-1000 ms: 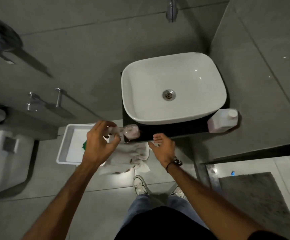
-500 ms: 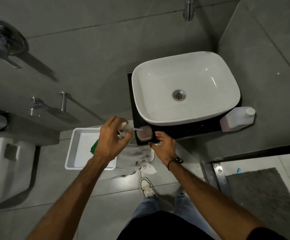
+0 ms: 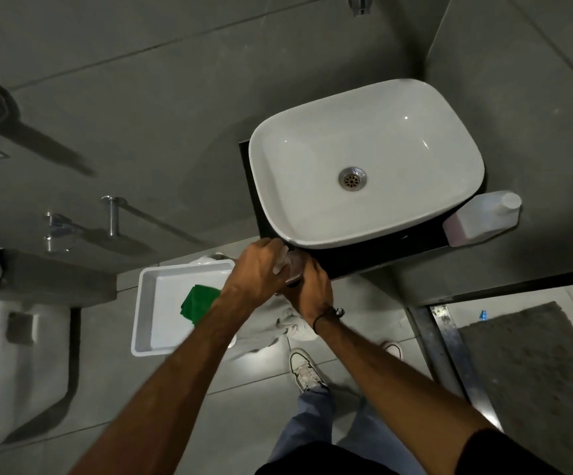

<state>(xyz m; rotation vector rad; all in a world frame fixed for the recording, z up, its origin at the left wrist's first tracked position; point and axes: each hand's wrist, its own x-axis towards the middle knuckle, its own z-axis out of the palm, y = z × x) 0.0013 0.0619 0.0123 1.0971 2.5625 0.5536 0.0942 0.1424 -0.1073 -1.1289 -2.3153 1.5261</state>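
A small clear bottle (image 3: 293, 269) with pinkish contents stands at the front left corner of the black counter (image 3: 374, 262), just under the white sink (image 3: 315, 149). My right hand (image 3: 310, 291) grips the bottle from the near side. My left hand (image 3: 256, 270) holds a whitish pump head (image 3: 279, 266) right at the bottle's top. Both hands hide most of the bottle, and I cannot tell whether the pump head is seated.
A larger bottle of pink liquid (image 3: 480, 219) lies on the counter's right end. On the floor sit a white tray (image 3: 158, 313) with a green cloth (image 3: 197, 301) and a crumpled grey cloth (image 3: 283, 325). A toilet (image 3: 7, 358) is at left, a grey mat (image 3: 535, 371) at right.
My left hand has brought the pump head over to the bottle's top. My right hand, open beside the bottle before, now grips it. The view has shifted left.
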